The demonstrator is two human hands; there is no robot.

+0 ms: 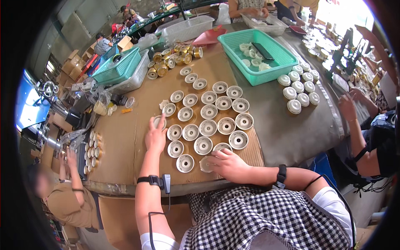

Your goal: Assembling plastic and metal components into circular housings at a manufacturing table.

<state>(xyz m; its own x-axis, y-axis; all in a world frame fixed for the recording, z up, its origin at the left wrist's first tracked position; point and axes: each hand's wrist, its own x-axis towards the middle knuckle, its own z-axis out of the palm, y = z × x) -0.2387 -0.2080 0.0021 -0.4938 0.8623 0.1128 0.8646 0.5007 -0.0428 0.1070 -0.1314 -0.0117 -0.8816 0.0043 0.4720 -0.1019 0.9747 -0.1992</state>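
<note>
Left of teal rectangular plastic basket (258, 79), our left hand (156, 138) grips round white cup (158, 122); right hand (229, 165): we can't tell.

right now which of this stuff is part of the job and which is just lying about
Seemingly part of the job:
pale round dish at the left grip
pale flat piece by the right grip
other round dishes on the cardboard

Probably just lying about:
pink scoop
orange scrap
black flat thing in the green basket
</note>
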